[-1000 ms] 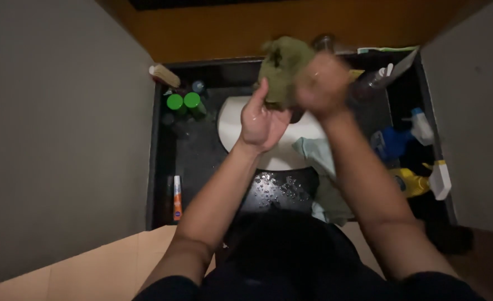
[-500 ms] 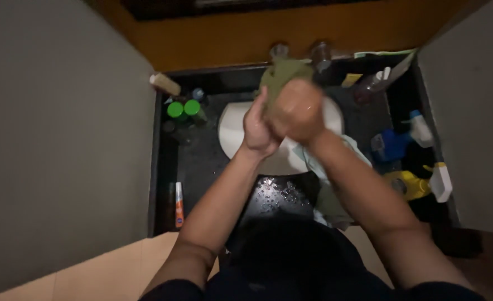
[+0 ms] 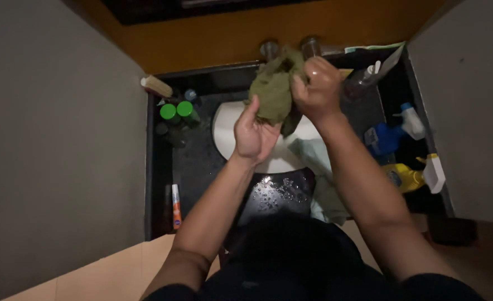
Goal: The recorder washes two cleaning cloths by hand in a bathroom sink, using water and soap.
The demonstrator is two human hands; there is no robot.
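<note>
While the right hand (image 3: 319,83) clenches the crumpled olive-green cloth (image 3: 272,92) and the open left hand (image 3: 253,134) cups beneath it, wet fingers risk dropping it into the white basin (image 3: 227,131) below.

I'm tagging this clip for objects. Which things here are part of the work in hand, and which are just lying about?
In use:
green cloth, held by right hand and touched by left hand
white basin beneath them

Lying about:
two green-capped bottles
orange-and-white tube
blue spray bottle
yellow spray bottle
pale cloth on the basin's edge
</note>
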